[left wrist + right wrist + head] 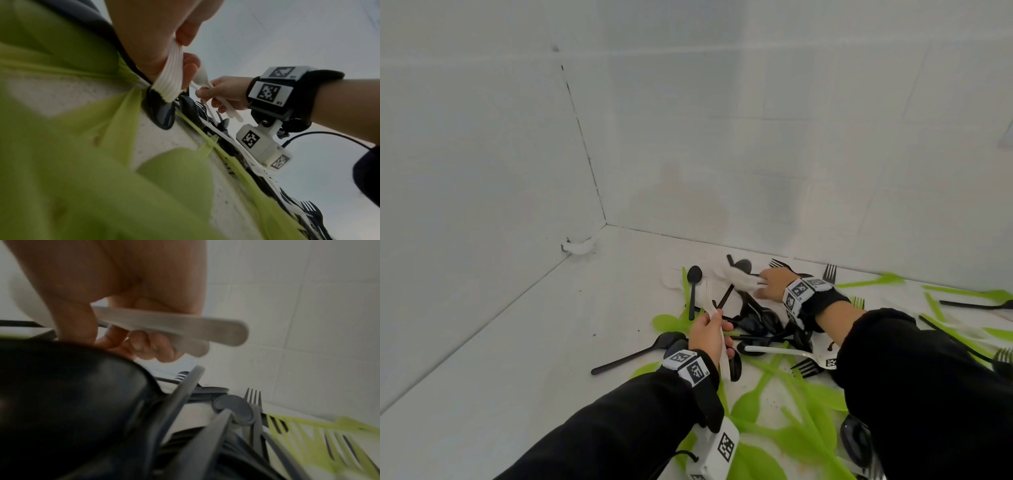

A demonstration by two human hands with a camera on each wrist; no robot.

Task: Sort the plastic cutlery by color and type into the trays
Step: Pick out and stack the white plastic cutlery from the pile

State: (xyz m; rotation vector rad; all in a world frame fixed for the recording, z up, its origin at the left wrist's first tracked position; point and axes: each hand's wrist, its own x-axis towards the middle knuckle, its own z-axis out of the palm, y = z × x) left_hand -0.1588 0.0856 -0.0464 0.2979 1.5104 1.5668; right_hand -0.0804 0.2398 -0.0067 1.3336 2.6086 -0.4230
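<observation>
White cutlery, loose [743, 279]: far side of pile, R hand [774, 282] fingers curled round two handles (ends jut right, past palm). White stack [169, 78]: nested handles, gripped in L hand [709, 337], long axis near-far. L hand sits near-left of R; transfer runs that way. Mixed pile [763, 329]: black, green, white, on white floor [517, 342]. Trays: not in view.

Green, black, white cutlery [763, 329] — checkered wristbands [803, 289]
</observation>
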